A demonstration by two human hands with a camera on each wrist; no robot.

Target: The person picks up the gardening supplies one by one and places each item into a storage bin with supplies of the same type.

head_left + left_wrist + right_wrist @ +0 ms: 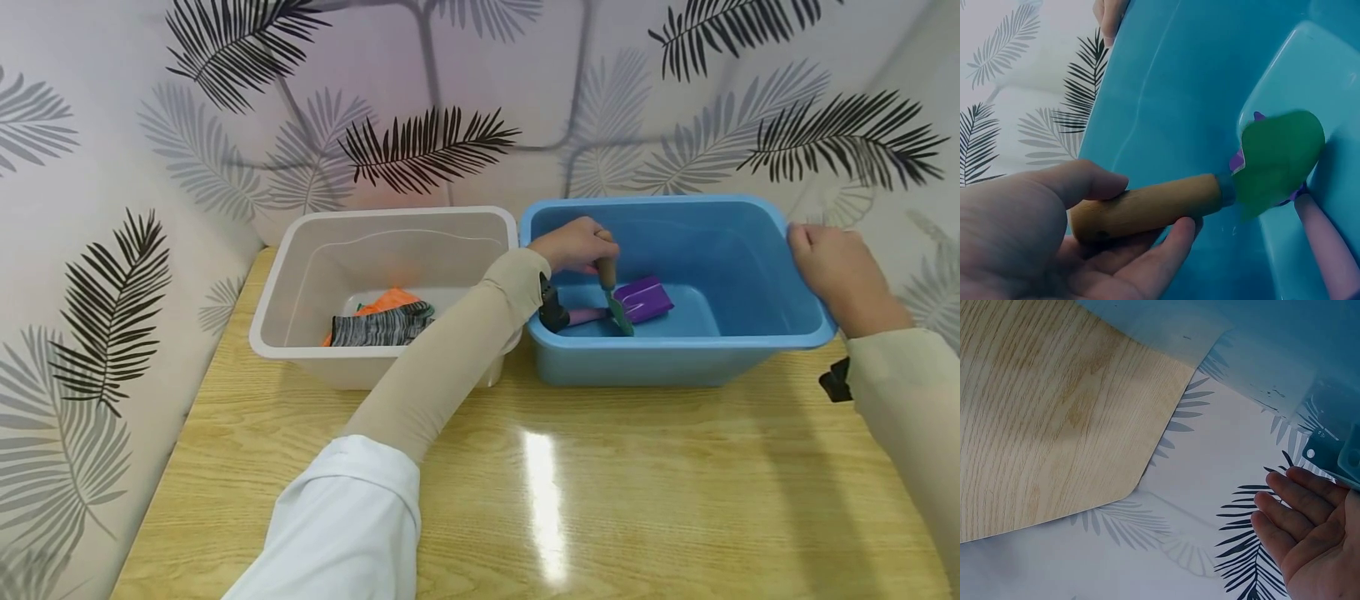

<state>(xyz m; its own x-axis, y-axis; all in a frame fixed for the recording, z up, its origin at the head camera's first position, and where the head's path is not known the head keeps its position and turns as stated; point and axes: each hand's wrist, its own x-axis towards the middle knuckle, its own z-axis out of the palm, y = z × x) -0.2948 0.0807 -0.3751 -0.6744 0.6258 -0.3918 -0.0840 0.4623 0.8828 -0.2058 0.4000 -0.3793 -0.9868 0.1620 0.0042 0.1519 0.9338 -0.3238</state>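
My left hand (576,245) reaches over the left side of a blue bin (735,267) and holds a small garden trowel by its wooden handle (1154,209). The trowel's green blade (1282,156) points down into the bin. Under and beside it lies a purple shovel (643,300) with a pink handle (1327,247), partly hidden by the green blade in the left wrist view. At the bin's right end my right hand (847,271) grips the rim. In the right wrist view its fingers (1291,509) reach out below the rim, and the thumb is hidden.
A beige bin (300,250) stands close to the left of the blue one, with a grey-black knitted piece (378,327) and an orange item (393,300) inside. Both bins sit on a wooden table (637,467). A leaf-patterned cloth (480,83) hangs behind.
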